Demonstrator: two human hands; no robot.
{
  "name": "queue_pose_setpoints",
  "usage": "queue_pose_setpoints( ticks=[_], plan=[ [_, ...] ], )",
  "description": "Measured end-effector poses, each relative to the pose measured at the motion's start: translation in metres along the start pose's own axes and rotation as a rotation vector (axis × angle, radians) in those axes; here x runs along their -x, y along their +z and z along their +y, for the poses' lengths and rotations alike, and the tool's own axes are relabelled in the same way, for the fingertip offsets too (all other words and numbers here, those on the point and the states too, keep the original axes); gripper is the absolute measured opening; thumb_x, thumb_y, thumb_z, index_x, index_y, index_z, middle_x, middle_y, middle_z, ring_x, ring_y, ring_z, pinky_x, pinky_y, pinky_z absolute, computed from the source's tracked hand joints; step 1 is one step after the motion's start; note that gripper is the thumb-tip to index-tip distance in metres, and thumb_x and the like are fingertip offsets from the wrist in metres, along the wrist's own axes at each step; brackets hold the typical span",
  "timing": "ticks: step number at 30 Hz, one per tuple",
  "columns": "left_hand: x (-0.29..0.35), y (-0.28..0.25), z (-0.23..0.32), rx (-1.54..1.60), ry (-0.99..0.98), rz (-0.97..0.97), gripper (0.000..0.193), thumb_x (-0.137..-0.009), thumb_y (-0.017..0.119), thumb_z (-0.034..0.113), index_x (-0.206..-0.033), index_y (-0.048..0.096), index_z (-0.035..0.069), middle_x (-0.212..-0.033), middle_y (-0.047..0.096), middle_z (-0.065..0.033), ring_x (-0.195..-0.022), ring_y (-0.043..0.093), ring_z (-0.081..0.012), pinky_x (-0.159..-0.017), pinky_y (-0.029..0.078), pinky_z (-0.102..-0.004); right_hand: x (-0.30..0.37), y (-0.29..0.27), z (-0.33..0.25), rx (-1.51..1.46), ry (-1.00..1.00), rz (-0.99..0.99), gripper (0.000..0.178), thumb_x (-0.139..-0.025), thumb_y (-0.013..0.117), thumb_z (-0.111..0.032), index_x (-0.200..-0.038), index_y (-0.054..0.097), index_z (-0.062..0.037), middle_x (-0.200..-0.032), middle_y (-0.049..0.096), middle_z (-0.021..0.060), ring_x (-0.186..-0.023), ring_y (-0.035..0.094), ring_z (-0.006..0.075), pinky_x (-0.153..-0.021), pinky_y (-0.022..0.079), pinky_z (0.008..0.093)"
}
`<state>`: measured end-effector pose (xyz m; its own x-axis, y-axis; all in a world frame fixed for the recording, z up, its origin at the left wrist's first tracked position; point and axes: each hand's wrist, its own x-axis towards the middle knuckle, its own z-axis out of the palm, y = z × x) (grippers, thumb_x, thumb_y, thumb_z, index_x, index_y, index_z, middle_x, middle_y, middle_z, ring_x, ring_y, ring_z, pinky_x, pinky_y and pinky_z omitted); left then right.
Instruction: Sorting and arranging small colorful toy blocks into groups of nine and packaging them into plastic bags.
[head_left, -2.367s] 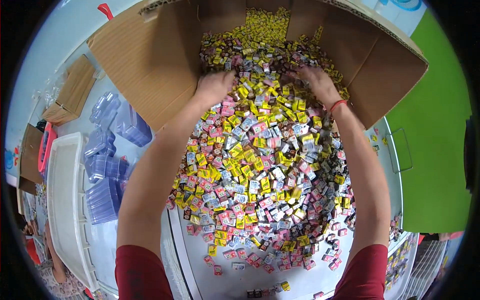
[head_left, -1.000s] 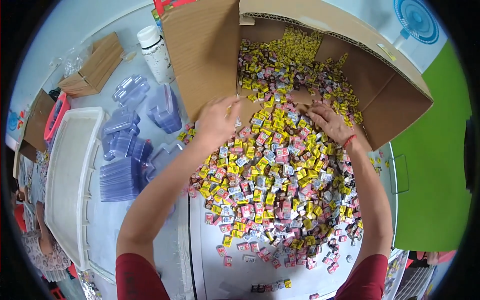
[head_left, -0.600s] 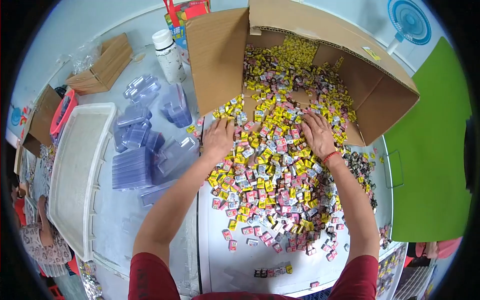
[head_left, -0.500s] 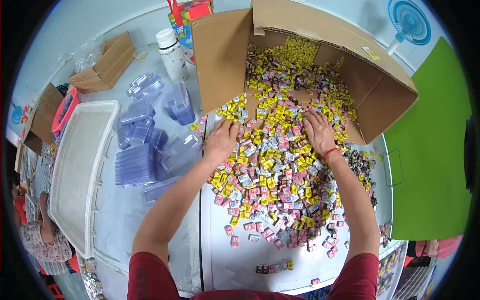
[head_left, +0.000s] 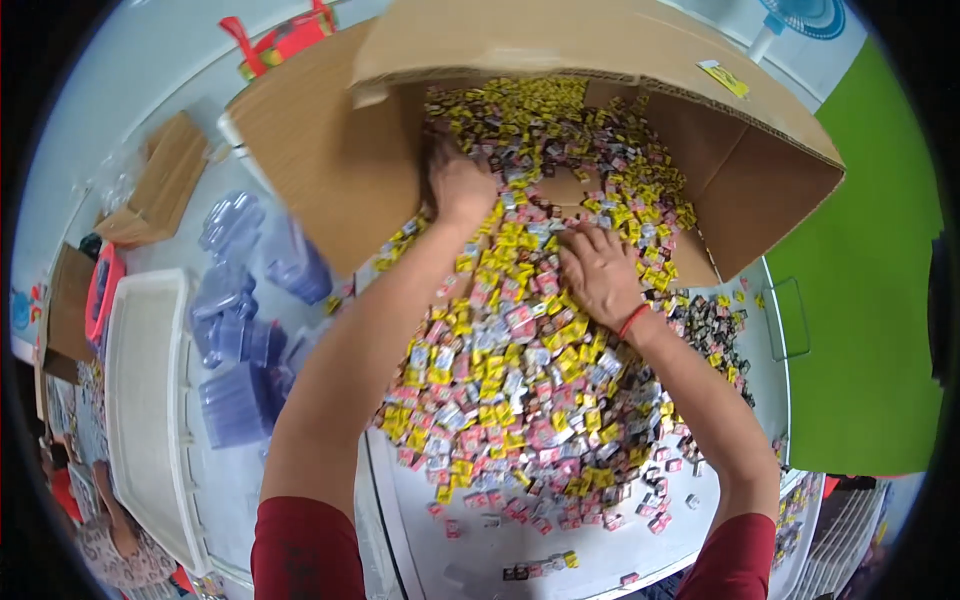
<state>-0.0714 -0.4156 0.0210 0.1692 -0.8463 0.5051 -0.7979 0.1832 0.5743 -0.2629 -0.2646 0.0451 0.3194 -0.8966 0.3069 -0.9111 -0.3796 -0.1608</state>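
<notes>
A cardboard box (head_left: 600, 42) lies on its side with its mouth toward me. Small wrapped candies (head_left: 500, 365) in yellow, pink, white and dark colours fill its inside and spill out in a heap on the white table. My left hand (head_left: 462, 185) reaches into the box along its left wall, its fingers stretched into shadow and partly blurred among the candies. Outside the mouth, my right hand (head_left: 602, 275), with a red bracelet at the wrist, lies palm down on the heap, fingers slightly spread. Neither hand visibly grips anything.
Left of the heap are stacked clear plastic trays (head_left: 235, 405) and a long white tray (head_left: 150, 400). A box flap (head_left: 320, 140) sticks out leftward. A short row of candies (head_left: 540, 568) lies near the front edge. Another person (head_left: 120, 550) is at far left.
My left hand has moved from the heap's left edge forward into the box. My right hand has shifted slightly left and nearer. The box flap has swung left, and the view has tilted.
</notes>
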Motion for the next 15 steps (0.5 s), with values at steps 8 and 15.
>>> queue_pose_setpoints(
  ticks=[8, 15],
  plan=[
    [-0.063, 0.065, -0.03, -0.223, 0.035, -0.28, 0.064, -0.086, 0.05, 0.049, -0.132, 0.043, 0.005, -0.133, 0.049, -0.0196, -0.122, 0.046, -0.037, -0.099, 0.04, -0.0447, 0.002, -0.004, 0.004, -0.132, -0.019, -0.027, 0.033, -0.091, 0.05, -0.027, -0.116, 0.059, -0.0067, -0.12, 0.054, 0.014, -0.119, 0.043, 0.0327, -0.101, 0.028, 0.0517],
    [-0.067, 0.039, 0.004, -0.172, -0.148, -0.253, 0.066, -0.084, 0.051, 0.051, -0.132, 0.045, 0.006, -0.132, 0.05, -0.0178, -0.116, 0.05, -0.0393, -0.095, 0.043, -0.0441, 0.0, -0.007, -0.002, -0.205, 0.0, 0.027, 0.03, -0.09, 0.055, -0.024, -0.114, 0.06, -0.0073, -0.12, 0.055, 0.0128, -0.117, 0.045, 0.0347, -0.101, 0.03, 0.0505]
  ],
)
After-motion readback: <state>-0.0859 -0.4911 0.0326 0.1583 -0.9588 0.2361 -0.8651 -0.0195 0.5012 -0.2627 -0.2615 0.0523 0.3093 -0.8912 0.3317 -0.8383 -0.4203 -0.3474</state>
